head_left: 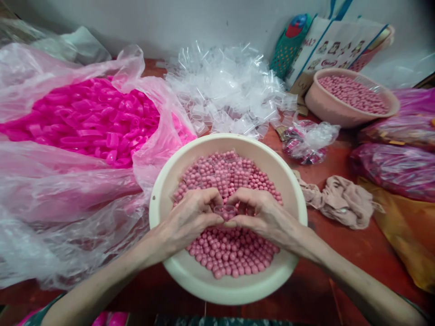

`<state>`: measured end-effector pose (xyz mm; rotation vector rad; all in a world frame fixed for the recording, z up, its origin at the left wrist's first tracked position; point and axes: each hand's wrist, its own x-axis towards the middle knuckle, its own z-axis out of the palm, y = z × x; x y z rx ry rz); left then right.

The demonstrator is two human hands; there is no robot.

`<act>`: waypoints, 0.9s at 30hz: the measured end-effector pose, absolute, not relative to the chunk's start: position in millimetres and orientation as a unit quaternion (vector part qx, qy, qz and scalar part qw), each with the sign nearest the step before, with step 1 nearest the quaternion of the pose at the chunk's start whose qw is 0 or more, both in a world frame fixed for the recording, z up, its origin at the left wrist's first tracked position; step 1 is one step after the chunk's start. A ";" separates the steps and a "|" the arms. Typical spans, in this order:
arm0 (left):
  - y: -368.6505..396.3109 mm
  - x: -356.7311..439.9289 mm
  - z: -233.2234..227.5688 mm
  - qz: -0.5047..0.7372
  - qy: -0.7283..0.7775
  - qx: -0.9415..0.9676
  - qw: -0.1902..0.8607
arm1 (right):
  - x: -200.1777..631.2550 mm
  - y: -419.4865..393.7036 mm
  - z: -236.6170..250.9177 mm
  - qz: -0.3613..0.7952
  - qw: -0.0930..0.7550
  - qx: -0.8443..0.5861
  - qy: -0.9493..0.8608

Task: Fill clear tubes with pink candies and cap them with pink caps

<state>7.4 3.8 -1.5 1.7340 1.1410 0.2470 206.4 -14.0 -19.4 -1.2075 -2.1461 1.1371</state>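
Both hands, left hand (190, 217) and right hand (261, 215), pinch 1 small clear cup (228, 211) over pink beads (231, 253) in basin (190, 271). Cup likely light, thin, crushable; grip rim sides. Beads probably smooth, roll readily.

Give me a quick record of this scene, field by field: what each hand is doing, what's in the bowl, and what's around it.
left hand: over the near bowl, fingertips meeting the other hand on a small clear tube
right hand: same tube, from the other side
bowl contents: pink balls
left of bowl: open plastic bag of bright pink caps
behind bowl: heap of clear tubes
far right: second bowl of pink balls
right of bowl: crumpled cloth
surface: red table
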 end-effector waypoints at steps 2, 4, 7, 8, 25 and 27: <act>2.4 7.0 -1.4 0.097 0.460 0.722 0.507 | 204.7 -15.2 -23.4 0.412 0.206 -0.426 -0.778; -1.8 2.0 -4.7 0.090 0.459 0.742 0.479 | 211.1 -15.7 -24.8 0.373 0.190 -0.432 -0.799; -12.3 -10.2 -14.4 0.055 0.445 0.798 0.403 | 226.0 -25.3 -22.0 0.252 0.148 -0.444 -0.847; -16.0 -13.7 -17.5 0.042 0.426 0.820 0.380 | 228.2 -32.4 -20.6 0.206 0.129 -0.450 -0.859; -1.7 1.0 -19.0 0.065 0.426 0.746 0.507 | 195.5 -25.4 -24.2 0.383 0.121 -0.468 -0.787; 2.2 3.5 -9.9 0.090 0.450 0.693 0.556 | 198.4 -20.8 -20.4 0.430 0.167 -0.483 -0.745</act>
